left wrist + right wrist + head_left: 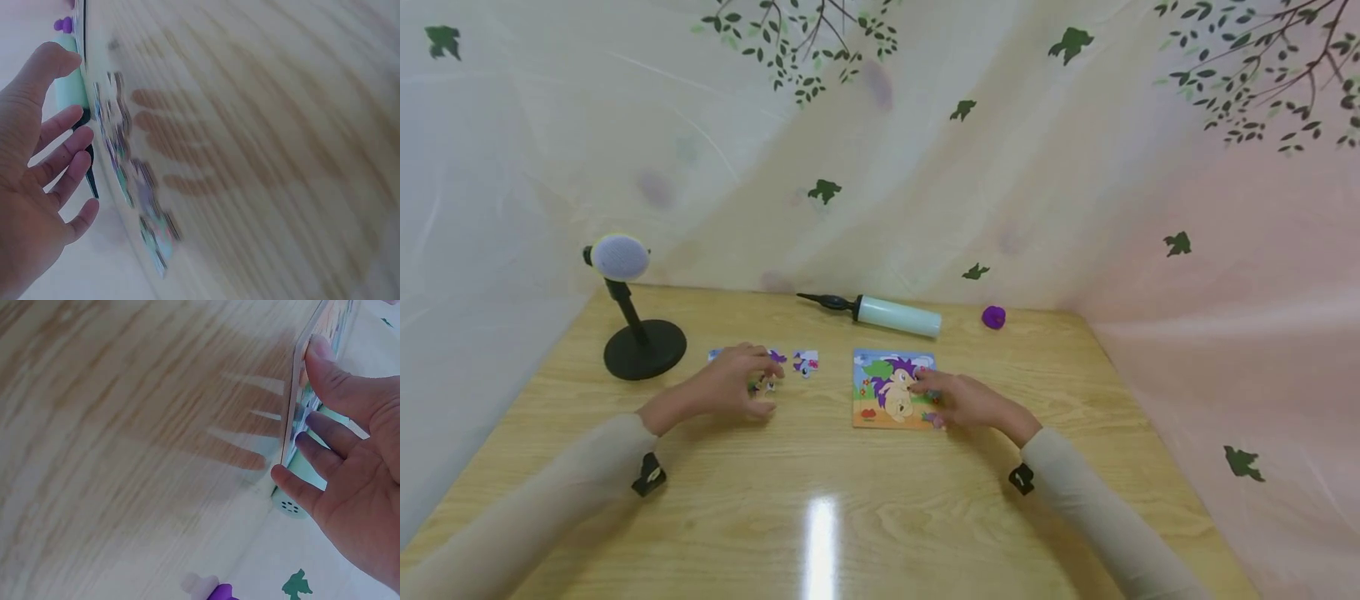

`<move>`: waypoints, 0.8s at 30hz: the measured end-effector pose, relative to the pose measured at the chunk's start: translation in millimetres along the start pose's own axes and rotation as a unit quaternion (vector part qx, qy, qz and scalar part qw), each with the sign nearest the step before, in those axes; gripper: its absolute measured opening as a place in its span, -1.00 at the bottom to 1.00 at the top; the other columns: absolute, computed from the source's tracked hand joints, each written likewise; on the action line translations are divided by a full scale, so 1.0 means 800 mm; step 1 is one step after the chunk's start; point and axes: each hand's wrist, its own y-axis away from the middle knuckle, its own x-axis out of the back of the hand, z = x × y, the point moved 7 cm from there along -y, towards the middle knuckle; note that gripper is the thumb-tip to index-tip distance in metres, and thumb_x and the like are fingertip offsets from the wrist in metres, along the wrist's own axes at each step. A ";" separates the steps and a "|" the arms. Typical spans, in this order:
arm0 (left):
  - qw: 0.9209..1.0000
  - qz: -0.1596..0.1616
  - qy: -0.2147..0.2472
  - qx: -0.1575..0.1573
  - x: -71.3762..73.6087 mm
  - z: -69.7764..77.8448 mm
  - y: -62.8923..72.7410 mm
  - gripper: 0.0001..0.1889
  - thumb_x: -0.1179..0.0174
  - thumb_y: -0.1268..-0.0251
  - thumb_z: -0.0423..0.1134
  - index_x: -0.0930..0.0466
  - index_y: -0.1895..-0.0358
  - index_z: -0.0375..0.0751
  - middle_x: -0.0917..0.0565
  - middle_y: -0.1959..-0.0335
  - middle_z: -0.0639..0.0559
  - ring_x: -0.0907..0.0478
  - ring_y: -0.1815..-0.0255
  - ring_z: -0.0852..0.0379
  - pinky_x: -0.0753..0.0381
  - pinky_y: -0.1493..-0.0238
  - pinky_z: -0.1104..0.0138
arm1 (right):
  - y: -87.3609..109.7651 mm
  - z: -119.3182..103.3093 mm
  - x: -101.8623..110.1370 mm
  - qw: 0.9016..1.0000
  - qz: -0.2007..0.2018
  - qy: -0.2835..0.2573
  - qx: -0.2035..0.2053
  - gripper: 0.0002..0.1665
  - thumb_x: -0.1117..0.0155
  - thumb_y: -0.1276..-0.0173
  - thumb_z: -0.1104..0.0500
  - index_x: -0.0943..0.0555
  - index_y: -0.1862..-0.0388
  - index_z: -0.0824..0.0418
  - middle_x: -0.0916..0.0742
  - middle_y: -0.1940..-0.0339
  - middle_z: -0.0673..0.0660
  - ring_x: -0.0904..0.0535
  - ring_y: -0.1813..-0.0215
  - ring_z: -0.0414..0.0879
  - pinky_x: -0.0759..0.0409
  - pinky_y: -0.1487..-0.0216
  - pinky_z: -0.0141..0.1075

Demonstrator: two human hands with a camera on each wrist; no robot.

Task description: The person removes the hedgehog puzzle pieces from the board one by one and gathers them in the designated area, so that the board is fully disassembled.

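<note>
On the wooden table lies a square picture puzzle (pixel 880 414) showing a purple and beige hedgehog. My right hand (pixel 976 402) is at its right side, with thumb and fingers spread; in the right wrist view the thumb and fingertips reach the edge of the puzzle board (pixel 295 381), and I cannot tell how firmly they touch. Left of the puzzle are several loose jigsaw pieces (pixel 806 363). Over them hovers my left hand (pixel 730 385), fingers apart and loosely bent with nothing in them; it partly hides the pieces. The left wrist view shows the pieces (pixel 147 194) lying flat beyond the fingers.
A pale green hand pump (pixel 898 317) with a black nozzle lies behind the puzzle. To its right sits a small purple lump (pixel 993 317). A lamp-like stand (pixel 645 350) with a round white head is at the back left. A printed cloth (pixel 910 167) hangs behind the table.
</note>
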 end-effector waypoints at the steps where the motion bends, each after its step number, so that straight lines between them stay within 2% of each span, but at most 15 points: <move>1: 1.000 0.000 0.002 -0.006 -0.002 0.003 -0.004 -0.61 -0.52 0.04 -0.09 -0.71 0.12 -0.14 -0.66 0.25 0.05 -0.52 0.20 0.06 -0.50 0.16 0.17 | 0.000 0.000 0.001 1.000 0.000 0.005 0.001 -0.27 -0.42 -0.33 0.25 -0.44 -0.47 0.19 -0.31 -0.61 0.31 -0.21 -0.60 0.30 -0.23 -0.53 0.17; 5: 1.000 -0.007 0.022 -0.020 -0.012 0.018 -0.021 -0.62 -0.51 0.00 -0.12 -0.72 0.09 -0.16 -0.67 0.23 0.02 -0.51 0.22 0.06 -0.48 0.16 0.21 | -0.002 0.002 0.006 1.000 -0.002 0.018 -0.009 -0.21 -0.46 -0.31 0.18 -0.41 -0.50 0.22 -0.31 -0.61 0.31 -0.19 -0.61 0.29 -0.22 -0.54 0.15; 9: 0.998 -0.021 0.043 -0.030 -0.025 0.037 -0.047 -0.62 -0.49 -0.03 -0.12 -0.71 0.07 -0.17 -0.68 0.21 -0.01 -0.53 0.19 0.02 -0.48 0.14 0.21 | -0.002 0.008 0.011 0.998 -0.003 0.033 -0.050 -0.06 -0.50 -0.29 0.03 -0.31 -0.55 0.26 -0.28 -0.62 0.33 -0.15 -0.63 0.28 -0.21 -0.56 0.15; 13: 0.997 -0.047 0.054 -0.021 -0.042 0.055 -0.078 -0.59 -0.48 -0.05 -0.10 -0.70 0.02 -0.16 -0.69 0.16 -0.02 -0.54 0.11 0.00 -0.51 0.03 0.16 | -0.002 0.018 0.016 0.996 -0.006 0.034 -0.085 0.07 -0.51 -0.26 -0.08 -0.23 -0.59 0.29 -0.26 -0.63 0.33 -0.15 -0.64 0.29 -0.18 -0.57 0.16; 17: 0.996 -0.061 0.058 -0.027 -0.059 0.076 -0.104 -0.58 -0.47 -0.06 -0.09 -0.71 0.00 -0.18 -0.70 0.14 -0.04 -0.56 0.06 -0.03 -0.53 -0.06 0.11 | -0.001 0.023 0.016 0.995 -0.009 0.029 -0.090 0.09 -0.51 -0.25 -0.12 -0.22 -0.59 0.28 -0.27 -0.63 0.31 -0.16 -0.63 0.28 -0.16 -0.58 0.15; 20: 0.996 -0.064 0.053 -0.042 -0.073 0.092 -0.121 -0.56 -0.47 -0.07 -0.07 -0.72 0.00 -0.21 -0.71 0.16 -0.06 -0.56 0.09 -0.03 -0.53 -0.02 0.13 | 0.000 0.024 0.015 0.996 -0.008 0.022 -0.087 0.08 -0.51 -0.25 -0.11 -0.24 -0.58 0.30 -0.28 -0.63 0.30 -0.17 -0.63 0.27 -0.15 -0.59 0.14; 24: 0.995 -0.078 0.053 -0.037 -0.088 0.108 -0.142 -0.53 -0.48 -0.10 -0.07 -0.70 -0.05 -0.21 -0.70 0.12 -0.07 -0.54 0.08 -0.02 -0.53 0.00 0.12 | 0.000 0.025 0.014 0.996 -0.006 0.019 -0.084 0.07 -0.51 -0.25 -0.10 -0.25 -0.57 0.32 -0.29 -0.62 0.30 -0.18 -0.62 0.27 -0.16 -0.58 0.14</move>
